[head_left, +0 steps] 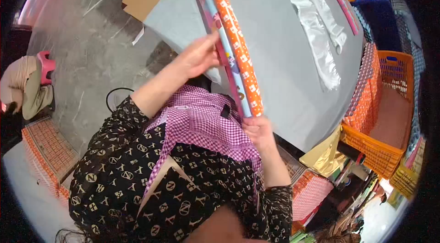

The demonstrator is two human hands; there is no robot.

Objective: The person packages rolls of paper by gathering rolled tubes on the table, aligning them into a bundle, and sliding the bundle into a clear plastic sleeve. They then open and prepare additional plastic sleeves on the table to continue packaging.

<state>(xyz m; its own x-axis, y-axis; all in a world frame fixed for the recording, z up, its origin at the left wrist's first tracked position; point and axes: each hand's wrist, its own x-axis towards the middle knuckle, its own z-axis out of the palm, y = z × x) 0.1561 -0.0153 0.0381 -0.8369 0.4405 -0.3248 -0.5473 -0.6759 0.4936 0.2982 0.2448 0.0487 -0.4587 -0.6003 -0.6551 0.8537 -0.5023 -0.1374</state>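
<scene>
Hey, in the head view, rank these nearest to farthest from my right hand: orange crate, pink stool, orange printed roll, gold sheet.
1. Orange printed roll: its lower end is right at your right hand.
2. Gold sheet: off to the right.
3. Orange crate: farther right, past the sheet.
4. Pink stool: far left.

Holds the left forearm (160, 88) diagonally, bare, rising from left of centre toward the top middle of the frame. Has the left wrist (184, 66) nearly straight and the left hand (200, 58) just above and left of centre, slightly blurred, thumb angled to the upper right, fingertips partly hidden. Holds the right hand (259, 129) lower, below and right of centre, fingers bent and directed to the upper left. Has the right forearm (277, 169) bare, steeper, almost upright in the frame.
</scene>
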